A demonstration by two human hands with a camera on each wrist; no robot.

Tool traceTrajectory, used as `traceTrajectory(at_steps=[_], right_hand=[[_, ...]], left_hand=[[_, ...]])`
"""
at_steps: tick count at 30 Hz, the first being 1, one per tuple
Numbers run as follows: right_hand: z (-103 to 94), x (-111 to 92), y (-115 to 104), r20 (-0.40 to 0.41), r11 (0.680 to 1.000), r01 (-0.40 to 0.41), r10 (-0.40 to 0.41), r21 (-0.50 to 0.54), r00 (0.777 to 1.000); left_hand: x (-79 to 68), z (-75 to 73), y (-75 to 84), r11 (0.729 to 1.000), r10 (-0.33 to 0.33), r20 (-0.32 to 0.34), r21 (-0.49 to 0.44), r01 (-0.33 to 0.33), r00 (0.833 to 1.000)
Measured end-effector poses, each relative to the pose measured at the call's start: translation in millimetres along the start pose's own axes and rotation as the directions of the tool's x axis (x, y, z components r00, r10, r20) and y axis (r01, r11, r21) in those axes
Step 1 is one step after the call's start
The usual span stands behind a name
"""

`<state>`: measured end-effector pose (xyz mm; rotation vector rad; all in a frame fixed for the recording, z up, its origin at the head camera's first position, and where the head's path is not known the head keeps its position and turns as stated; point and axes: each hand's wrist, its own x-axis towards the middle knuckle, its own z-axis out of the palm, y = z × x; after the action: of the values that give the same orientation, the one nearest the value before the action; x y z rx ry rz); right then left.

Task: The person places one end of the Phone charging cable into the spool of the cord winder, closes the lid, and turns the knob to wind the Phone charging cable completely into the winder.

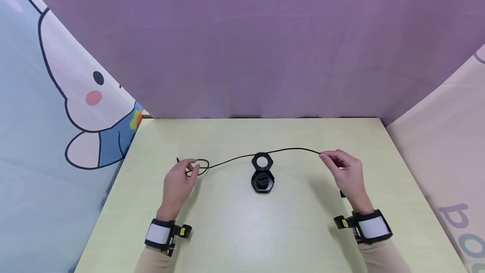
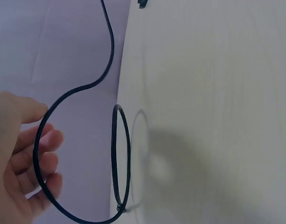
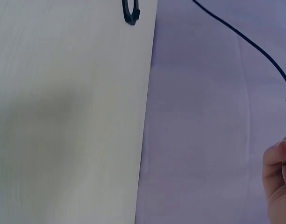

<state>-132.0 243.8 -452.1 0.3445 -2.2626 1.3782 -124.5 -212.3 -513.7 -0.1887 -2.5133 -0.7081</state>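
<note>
A thin black cable (image 1: 242,156) stretches between the two hands above the table. My left hand (image 1: 179,184) holds its looped end between thumb and fingers. In the left wrist view the thumb touches the cable loop (image 2: 38,154), and a second small loop hangs beside it. My right hand (image 1: 346,176) pinches the cable's other side between thumb and forefinger. A small black piece (image 1: 342,194) shows below that hand, partly hidden. Between the hands stands a black hexagonal case (image 1: 262,181), its ring-shaped lid (image 1: 262,155) flipped open away from me; the cable passes by the lid's far edge.
The pale wooden table (image 1: 242,231) ends at a purple cloth backdrop (image 1: 242,54). A blue cartoon-printed cloth (image 1: 34,172) borders the left side and a pale printed cloth (image 1: 435,138) the right. Each wrist wears a strapped camera.
</note>
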Motion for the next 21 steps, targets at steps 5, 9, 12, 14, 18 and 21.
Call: traceTrajectory(at_steps=[5, 9, 12, 14, 18, 21], right_hand=[[13.2, 0.6, -15.1, 0.005, 0.999, 0.025, -0.026, 0.038, 1.000], [21.3, -1.6, -15.3, -0.010, 0.997, 0.039, -0.039, 0.071, 0.999], [27.4, -3.3, -15.2, -0.014, 0.995, 0.047, -0.046, 0.090, 0.999], [31.8, -4.4, -16.4, -0.017, 0.993, 0.049, -0.048, 0.106, 0.999], [39.8, -5.4, -20.4, -0.038, 0.989, 0.066, -0.062, 0.134, 0.997], [44.8, -5.3, -23.4, -0.055, 0.985, 0.086, -0.078, 0.150, 0.995]], left_hand=[[-5.4, 3.4, -2.4, 0.998, -0.065, 0.062, 0.003, 0.065, 0.996], [-7.8, 4.5, -2.9, 0.994, -0.107, 0.136, 0.003, 0.108, 0.985], [-9.8, 5.9, -2.8, 0.993, -0.118, 0.215, 0.000, 0.121, 0.970], [-11.1, 7.6, -3.0, 0.992, -0.123, 0.273, 0.006, 0.126, 0.954], [-13.3, 11.2, -2.8, 0.993, -0.116, 0.340, 0.034, 0.111, 0.933], [-13.5, 13.7, -0.9, 0.997, -0.081, 0.320, 0.040, 0.072, 0.944]])
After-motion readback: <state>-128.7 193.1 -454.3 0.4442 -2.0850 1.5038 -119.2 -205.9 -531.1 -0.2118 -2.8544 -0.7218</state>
